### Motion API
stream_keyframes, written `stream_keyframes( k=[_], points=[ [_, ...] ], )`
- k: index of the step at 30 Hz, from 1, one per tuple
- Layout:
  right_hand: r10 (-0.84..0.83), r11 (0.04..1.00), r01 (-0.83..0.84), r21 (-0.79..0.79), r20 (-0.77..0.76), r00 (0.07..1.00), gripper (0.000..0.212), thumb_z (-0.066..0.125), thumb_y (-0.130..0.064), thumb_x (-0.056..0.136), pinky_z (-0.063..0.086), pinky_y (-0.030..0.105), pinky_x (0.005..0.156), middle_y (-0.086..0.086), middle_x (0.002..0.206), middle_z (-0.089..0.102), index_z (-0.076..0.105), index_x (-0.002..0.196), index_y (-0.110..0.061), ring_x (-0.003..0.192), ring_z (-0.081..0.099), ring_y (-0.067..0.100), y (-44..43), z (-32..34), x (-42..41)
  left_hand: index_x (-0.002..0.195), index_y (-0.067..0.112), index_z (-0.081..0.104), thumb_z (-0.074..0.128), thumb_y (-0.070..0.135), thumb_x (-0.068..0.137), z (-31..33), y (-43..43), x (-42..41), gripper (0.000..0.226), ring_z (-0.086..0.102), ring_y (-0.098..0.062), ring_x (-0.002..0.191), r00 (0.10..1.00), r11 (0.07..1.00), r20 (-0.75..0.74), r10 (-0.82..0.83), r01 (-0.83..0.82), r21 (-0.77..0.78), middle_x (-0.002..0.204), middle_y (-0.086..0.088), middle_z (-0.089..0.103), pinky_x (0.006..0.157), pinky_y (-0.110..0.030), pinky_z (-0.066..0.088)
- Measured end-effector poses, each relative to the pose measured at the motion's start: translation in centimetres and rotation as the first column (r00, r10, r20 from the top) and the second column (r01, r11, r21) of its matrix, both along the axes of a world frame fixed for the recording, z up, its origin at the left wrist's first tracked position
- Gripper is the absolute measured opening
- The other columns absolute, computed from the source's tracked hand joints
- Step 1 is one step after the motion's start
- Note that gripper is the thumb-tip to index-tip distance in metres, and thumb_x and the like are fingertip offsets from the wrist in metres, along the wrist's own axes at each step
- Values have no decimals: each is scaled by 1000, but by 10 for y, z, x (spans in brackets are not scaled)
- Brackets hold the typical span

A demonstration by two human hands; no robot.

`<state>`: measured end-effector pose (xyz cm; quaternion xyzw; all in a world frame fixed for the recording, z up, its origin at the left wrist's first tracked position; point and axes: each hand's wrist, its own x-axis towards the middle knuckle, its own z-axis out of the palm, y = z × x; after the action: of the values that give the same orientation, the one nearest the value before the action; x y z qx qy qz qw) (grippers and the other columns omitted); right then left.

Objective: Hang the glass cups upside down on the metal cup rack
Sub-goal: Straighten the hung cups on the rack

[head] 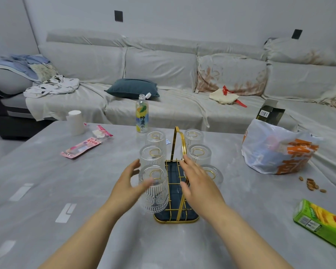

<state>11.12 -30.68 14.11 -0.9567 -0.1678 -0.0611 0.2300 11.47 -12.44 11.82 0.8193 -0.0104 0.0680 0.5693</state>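
- Grey table before a pale sofa.
- Gold metal cup rack at mid-table, six glass cups upside down on its loops, three per side of the handle.
- Nearest left cup ribbed, mouth down.
- Left hand open, fingers spread beside that cup, grip on it unclear.
- Right hand open over the rack, holding nothing.
- Behind the rack: drink bottle.
- Right of the rack: plastic bag, nuts, green box.
- Left of the rack: pink packet, paper cup.
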Motion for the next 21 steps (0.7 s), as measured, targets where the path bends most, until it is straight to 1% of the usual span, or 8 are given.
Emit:
stream_keyframes(
  k=[2,3,5,7,10,12,15,21],
  points=[
    [1,1000,-1,8,-1,1000,55,39,-20,91,10,23,112,-5,155,6,14,140,-22,141,6,10,0,0,0,133,19,31,43,31,89,4,6,13,47,40,-12,119,996,984,-59,70,-79,-158,142,-1,38,104,-30,27],
    [1,1000,-1,12,-4,1000,55,39,-20,91,11,24,112,-6,155,5,14,140,-23,141,7,10,0,-1,0,134,19,30,35,35,92,6,10,20,46,38,-15,125,989,976,-118,84,-106,-192,145,-2,35,110,-35,25],
    [2,1000,-1,21,-13,1000,55,40,-19,91,14,25,112,-7,155,4,14,140,-23,140,8,10,0,-1,0,136,18,25,26,40,93,9,15,34,49,31,-22,132,973,974,-224,58,-104,-199,147,-4,31,114,-45,21],
    [3,1000,-3,24,-14,1000,56,40,-19,91,17,26,112,-7,155,3,14,140,-23,140,10,10,0,-2,0,136,17,25,24,39,93,12,15,42,48,29,-23,134,965,977,-262,19,-73,-201,147,-7,31,114,-46,20],
    [1,1000,-1,20,-10,1000,55,40,-20,91,22,26,110,-8,154,2,14,140,-24,140,13,10,0,-2,0,133,17,34,22,33,95,18,8,46,42,33,-20,130,975,982,-210,-66,27,-185,144,-6,35,112,-42,22],
    [0,1000,0,14,-10,1000,55,40,-19,91,24,27,110,-9,154,2,14,140,-25,139,15,11,0,-2,0,130,19,38,21,31,95,19,5,47,40,35,-19,128,979,981,-178,-95,62,-181,142,-5,38,109,-40,22],
    [5,1000,-5,15,-3,1000,55,40,-19,91,24,27,110,-9,154,2,14,140,-25,139,15,11,0,-1,-1,131,18,37,21,30,96,18,4,48,40,34,-19,129,982,984,-169,-88,59,-166,143,-4,37,110,-39,22],
    [6,1000,-6,7,-1,1000,55,40,-18,91,22,27,110,-9,154,2,15,140,-23,140,15,11,-2,-2,-2,135,16,31,23,33,95,14,4,53,44,28,-22,134,979,990,-193,-63,37,-133,147,-5,31,114,-43,19]
  ],
)
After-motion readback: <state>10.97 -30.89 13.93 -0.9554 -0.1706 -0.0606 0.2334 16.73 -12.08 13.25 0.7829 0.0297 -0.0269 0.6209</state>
